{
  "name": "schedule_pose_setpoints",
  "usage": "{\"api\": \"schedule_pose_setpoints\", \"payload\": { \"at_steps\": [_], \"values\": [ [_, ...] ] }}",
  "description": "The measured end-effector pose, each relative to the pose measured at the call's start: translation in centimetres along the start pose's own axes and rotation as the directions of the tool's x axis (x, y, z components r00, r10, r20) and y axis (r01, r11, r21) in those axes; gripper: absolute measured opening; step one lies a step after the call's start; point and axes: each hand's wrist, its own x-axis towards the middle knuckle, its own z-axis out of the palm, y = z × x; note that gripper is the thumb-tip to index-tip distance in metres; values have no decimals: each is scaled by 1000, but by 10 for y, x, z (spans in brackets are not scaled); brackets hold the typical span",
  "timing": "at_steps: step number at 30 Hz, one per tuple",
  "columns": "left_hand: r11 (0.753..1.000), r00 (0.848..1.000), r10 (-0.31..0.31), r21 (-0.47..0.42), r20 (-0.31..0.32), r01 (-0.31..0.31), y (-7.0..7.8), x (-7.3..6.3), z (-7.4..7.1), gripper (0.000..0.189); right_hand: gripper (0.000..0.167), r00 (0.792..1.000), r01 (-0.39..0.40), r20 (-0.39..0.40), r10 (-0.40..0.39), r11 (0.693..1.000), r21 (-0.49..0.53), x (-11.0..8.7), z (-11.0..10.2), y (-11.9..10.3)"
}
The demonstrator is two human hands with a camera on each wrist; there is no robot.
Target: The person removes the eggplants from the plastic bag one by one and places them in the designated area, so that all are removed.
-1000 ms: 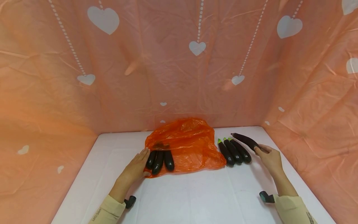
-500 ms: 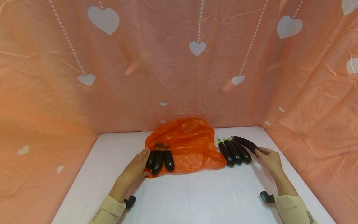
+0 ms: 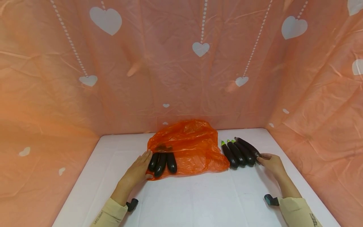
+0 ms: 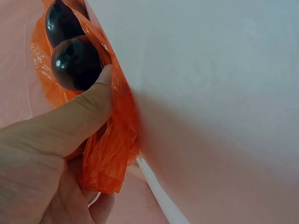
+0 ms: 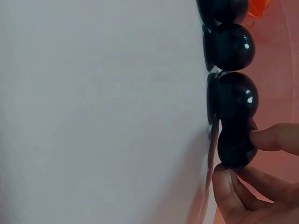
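My right hand [image 3: 273,165] pinches the rounded end of a dark eggplant [image 3: 247,146] between thumb and fingers. This eggplant lies against the right side of a row of three glossy eggplants [image 3: 229,155] with green stem ends; its own stem end points away. In the right wrist view the held eggplant [image 5: 236,143] touches its neighbour [image 5: 237,95]. My left hand [image 3: 137,168] holds the left edge of an orange plastic bag [image 3: 193,160], with bag film [image 4: 105,163] between thumb and fingers in the left wrist view. Three eggplants [image 3: 160,165] stick partly out of the bag; their far ends are covered.
A white table [image 3: 195,201] carries everything, its front part stretching before the bag. Pink-orange sheets [image 3: 181,78] with white hearts stand behind and on both sides. The bag's right corner touches or nearly touches the row of eggplants.
My right hand has lowered the eggplant and brought it toward the row, so it now lies beside the others. The left hand, the bag and the eggplants in it have stayed put.
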Motion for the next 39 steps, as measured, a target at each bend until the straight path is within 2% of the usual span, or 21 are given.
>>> {"api": "schedule_pose_setpoints", "payload": {
  "at_steps": [4, 8, 15, 19, 23, 29, 39],
  "values": [
    [1000, 1000, 10, 9, -9, -10, 0, 0, 1, 99, 54, 999, -24, 30, 25, 1000, -5, -1, 0, 0],
    [1000, 1000, 16, 11, -16, -16, -1, 1, 2, 98, 54, 1000, -14, 14, 15, 999, -29, -1, 0, 0],
    [1000, 1000, 13, 12, -9, -13, 0, 1, 0, 99, 54, 994, 44, -99, -53, 995, -95, -3, 2, -8],
    [1000, 1000, 7, -2, -1, -7, 1, 0, -2, 99, 50, 982, 82, -164, -93, 994, -71, -8, 8, -20],
    [1000, 1000, 4, -5, 3, -4, 2, -1, -3, 99, 48, 968, 150, -196, -155, 988, -40, -14, 17, -36],
    [1000, 1000, 9, 1, 2, -9, 2, -1, -3, 99, 44, 948, 258, -186, -258, 966, -27, -24, 36, -59],
    [1000, 1000, 4, -6, 9, -4, 2, -1, -3, 99, 41, 932, 331, -151, -331, 943, -25, -34, 64, -89]
  ]
}}
